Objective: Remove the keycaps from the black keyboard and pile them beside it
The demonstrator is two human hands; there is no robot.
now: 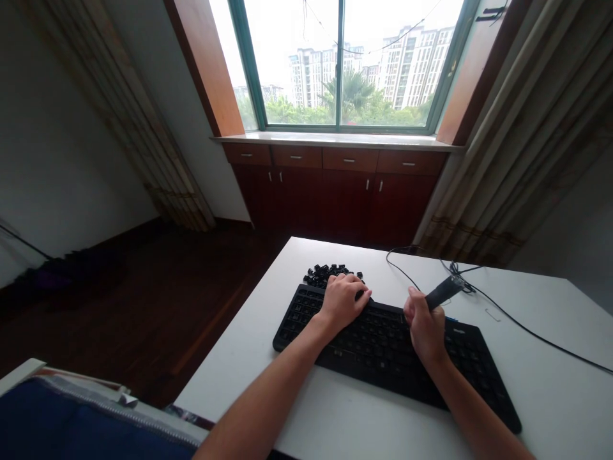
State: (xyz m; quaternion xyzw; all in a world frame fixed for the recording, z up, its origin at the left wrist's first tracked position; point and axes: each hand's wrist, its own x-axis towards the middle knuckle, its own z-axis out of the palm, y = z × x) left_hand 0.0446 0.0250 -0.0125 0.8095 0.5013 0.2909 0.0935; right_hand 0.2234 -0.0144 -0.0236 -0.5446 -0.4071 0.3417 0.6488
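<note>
Clamping a dark rod [443, 293] in the right hand [426, 324], perhaps bracing the keyboard [383, 348] with the left hand [343, 296], pinched or loose, can't tell, by far-left keycaps [318, 276]!

Keyboard [383, 354] partly hidden; seemingly blurry

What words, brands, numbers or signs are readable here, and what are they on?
None can be read.
Pale mark on the black keyboard: too small and blurred to make out.
Keyboard's key legends: too dark and small to read.
Loose black pieces beyond the left hand: no legible characters.
Dark tool in the right hand: no readable lettering.
</note>
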